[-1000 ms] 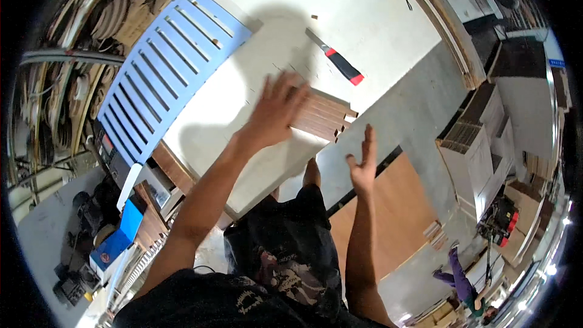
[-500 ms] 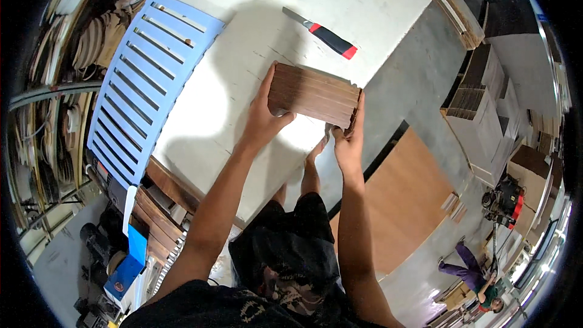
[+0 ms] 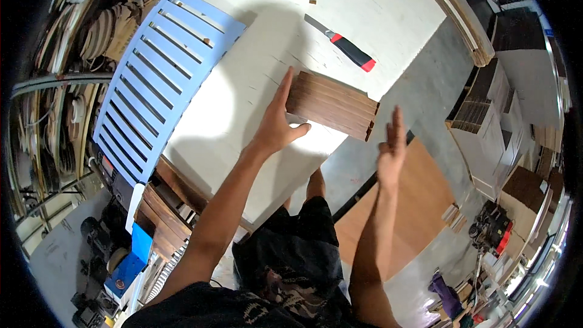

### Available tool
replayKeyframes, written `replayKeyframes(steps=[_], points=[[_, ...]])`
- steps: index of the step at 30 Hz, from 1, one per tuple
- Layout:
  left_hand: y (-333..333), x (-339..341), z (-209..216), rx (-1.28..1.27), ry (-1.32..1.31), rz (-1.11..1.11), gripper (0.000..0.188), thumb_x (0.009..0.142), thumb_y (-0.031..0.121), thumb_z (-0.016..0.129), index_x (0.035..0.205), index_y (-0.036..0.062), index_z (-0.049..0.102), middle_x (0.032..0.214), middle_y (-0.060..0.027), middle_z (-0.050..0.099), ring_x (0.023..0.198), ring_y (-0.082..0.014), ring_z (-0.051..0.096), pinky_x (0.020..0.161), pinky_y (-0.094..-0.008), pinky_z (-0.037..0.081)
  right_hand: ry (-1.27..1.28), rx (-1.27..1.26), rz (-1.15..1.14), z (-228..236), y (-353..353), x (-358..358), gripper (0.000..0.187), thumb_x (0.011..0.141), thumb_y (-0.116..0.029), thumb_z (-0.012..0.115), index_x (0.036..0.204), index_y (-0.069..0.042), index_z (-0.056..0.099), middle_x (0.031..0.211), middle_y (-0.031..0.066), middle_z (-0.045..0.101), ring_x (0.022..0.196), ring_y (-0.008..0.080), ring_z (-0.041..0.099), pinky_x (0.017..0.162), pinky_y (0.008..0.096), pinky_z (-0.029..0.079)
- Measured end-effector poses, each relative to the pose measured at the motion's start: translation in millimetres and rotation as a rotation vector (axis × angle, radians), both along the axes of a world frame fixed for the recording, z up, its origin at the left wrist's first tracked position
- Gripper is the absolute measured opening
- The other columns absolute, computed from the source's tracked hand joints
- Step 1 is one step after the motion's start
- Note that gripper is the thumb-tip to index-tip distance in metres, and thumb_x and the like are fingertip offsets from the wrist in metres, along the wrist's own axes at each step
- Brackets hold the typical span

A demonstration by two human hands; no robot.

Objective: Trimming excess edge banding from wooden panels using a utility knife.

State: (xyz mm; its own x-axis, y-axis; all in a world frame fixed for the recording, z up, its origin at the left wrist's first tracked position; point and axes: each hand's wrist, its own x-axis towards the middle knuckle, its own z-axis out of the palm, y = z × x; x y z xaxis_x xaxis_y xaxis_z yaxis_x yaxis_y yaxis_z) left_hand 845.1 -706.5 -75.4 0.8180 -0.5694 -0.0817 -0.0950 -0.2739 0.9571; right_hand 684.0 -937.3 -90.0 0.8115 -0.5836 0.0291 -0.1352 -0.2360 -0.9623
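Note:
A stack of brown wooden strips (image 3: 333,104) lies on the white tabletop (image 3: 273,42), its right end jutting to the table's edge. My left hand (image 3: 276,126) is at the left end of the stack, fingers stretched along that end and thumb spread apart. Just off the right end, my right hand (image 3: 392,149) is raised in the air with straight fingers and nothing in it. Beyond the stack lies a flat-bladed hand tool (image 3: 346,48) with a black and red handle.
A blue slatted panel (image 3: 164,73) lies along the table's left side. A small brown chip (image 3: 313,2) sits at the far side. On the floor to the right are a brown sheet (image 3: 401,212) and stacked boxes (image 3: 486,127). Another person (image 3: 446,294) is at lower right.
My right hand has let go of the strips' right end and moved right. My left hand's grip has loosened, its thumb coming off the near side.

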Motion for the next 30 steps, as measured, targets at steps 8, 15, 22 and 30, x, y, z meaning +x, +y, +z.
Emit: replayKeyframes(steps=[8, 15, 22, 30], points=[[-43.1, -0.6, 52.8, 0.230, -0.622, -0.353, 0.113, 0.065, 0.026, 0.088, 0.155, 0.0032, 0.025, 0.160, -0.0182, 0.027, 0.151, -0.0350, 0.019, 0.124, -0.0501, 0.016, 0.074, -0.758, 0.259, 43.8, -67.4, 145.1, 0.045, 0.083, -0.023, 0.075, 0.124, -0.006, 0.065, 0.118, 0.0196, 0.064, 0.115, 0.0385, 0.056, 0.099, 0.0445, 0.045], [-77.2, 1.1, 26.0, 0.453, -0.872, -0.511, 0.112, 0.067, 0.061, 0.080, 0.146, -0.0052, 0.036, 0.150, -0.0239, 0.038, 0.145, -0.0393, 0.027, 0.122, -0.0556, 0.013, 0.362, -0.958, 0.490, 11.7, -56.0, 191.0, 0.051, 0.083, -0.031, 0.076, 0.128, -0.012, 0.062, 0.122, 0.0175, 0.060, 0.117, 0.0352, 0.056, 0.097, 0.0431, 0.049], [-86.1, 4.6, 21.4, 0.472, -0.961, -0.571, 0.106, 0.069, 0.063, 0.078, 0.142, -0.0039, 0.042, 0.134, -0.0178, 0.049, 0.123, -0.0319, 0.044, 0.112, -0.0509, 0.027, 0.303, -0.276, 0.106, 25.6, -105.2, 63.3, 0.033, 0.092, -0.017, 0.065, 0.122, -0.003, 0.060, 0.101, 0.0102, 0.063, 0.090, 0.0206, 0.061, 0.078, 0.0334, 0.049], [-139.5, 21.6, 13.0, 0.424, -1.015, -0.716, 0.102, 0.070, 0.063, 0.078, 0.137, -0.0067, 0.044, 0.129, -0.0170, 0.052, 0.120, -0.0316, 0.046, 0.106, -0.0455, 0.033, 0.087, 0.567, -0.489, 16.9, -49.0, -83.5, 0.014, 0.096, -0.012, 0.055, 0.109, -0.006, 0.056, 0.098, 0.0077, 0.065, 0.080, 0.0148, 0.060, 0.064, 0.0294, 0.049]])
